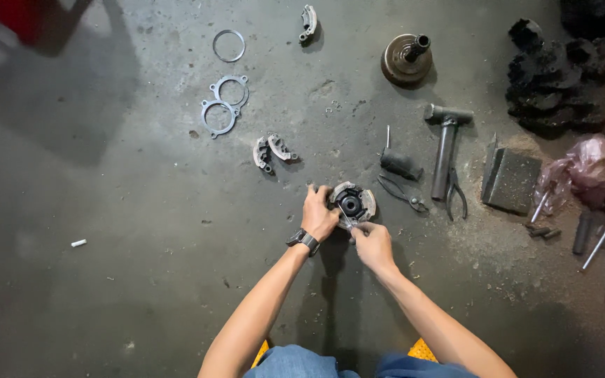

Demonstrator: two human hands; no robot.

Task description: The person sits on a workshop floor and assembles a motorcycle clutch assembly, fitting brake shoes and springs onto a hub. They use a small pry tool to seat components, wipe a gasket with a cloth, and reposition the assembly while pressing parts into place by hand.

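Grimy concrete floor (141, 210) carries everything. Left hand (318, 213) clasps the round clutch assembly (353, 203) by its rim; right hand (372, 243) pinches a small tool at its lower edge. Just beyond lie pliers (402, 193), a hammer (445, 150), loose clutch shoes (272, 151) and flat ring plates (224, 105).

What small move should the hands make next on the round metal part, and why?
Probably keep the left hand steadying the round grey metal clutch assembly on the concrete floor while the right hand works at its lower edge, where its fingers pinch something small.
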